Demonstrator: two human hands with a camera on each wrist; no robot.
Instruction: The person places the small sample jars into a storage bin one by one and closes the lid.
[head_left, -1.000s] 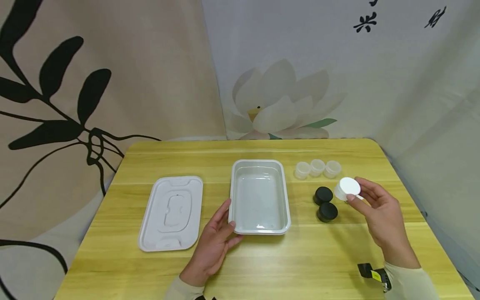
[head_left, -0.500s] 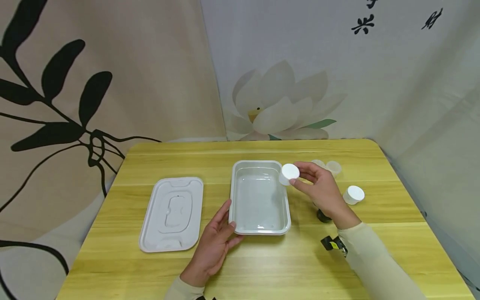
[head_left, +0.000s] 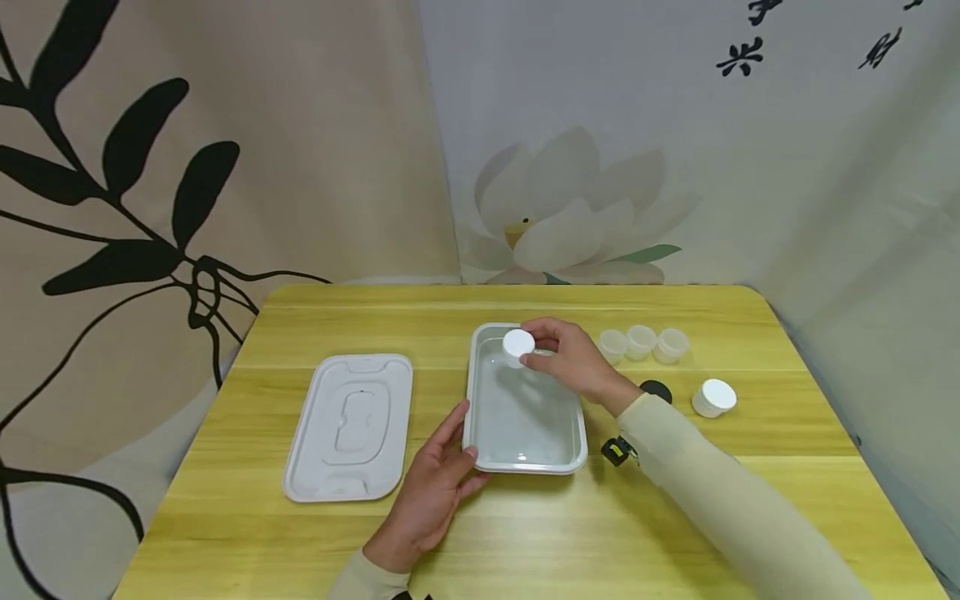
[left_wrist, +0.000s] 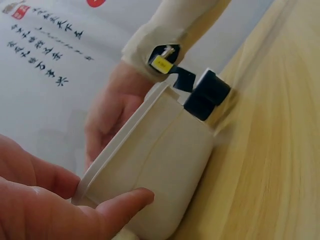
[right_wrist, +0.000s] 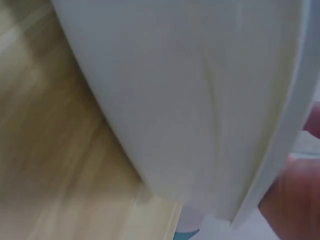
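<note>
White box (head_left: 528,429): rectangular, deep and open-topped, with rounded corners and a thick rim; its inside looks pale grey.
Box's pose: level on the wooden table (head_left: 555,542), narrow end towards the person, the left hand (head_left: 435,492) touching its near-left corner.
White jar (head_left: 518,346): small, round, flat-topped, pinched between thumb and fingers of the right hand (head_left: 573,358).
Jar's place: top upward, over the box's far end; contact with its floor is unclear.

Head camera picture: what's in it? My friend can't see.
A right hand holds a small round white jar over a rectangular white plastic tub; the left hand touches the tub. Left lies a flat white plastic lid; right stand three translucent round cups, another white jar and a part-hidden black jar.
</note>
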